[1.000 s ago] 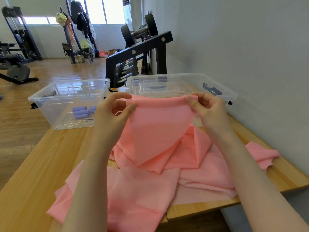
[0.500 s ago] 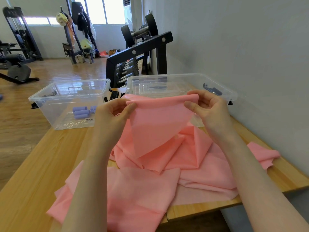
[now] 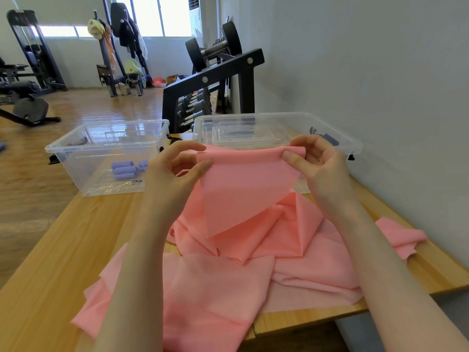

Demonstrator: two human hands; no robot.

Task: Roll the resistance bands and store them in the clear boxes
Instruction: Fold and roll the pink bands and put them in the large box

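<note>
— Progress?

— Pink stretchy resistance band mostly sprawls unrolled over my wooden bench; my left hand and right hand pinch its top edge. Beyond, left clear plastic box holds purple rolls.

— Remaining?

— Rolling, storing.

A gym: a dumbbell rack, a weight machine and wooden flooring.

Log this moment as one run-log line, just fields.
stage: starting roll | left hand: pinches pink band end | right hand: pinches same end | left clear box: purple rolls inside | right clear box: behind band
</note>
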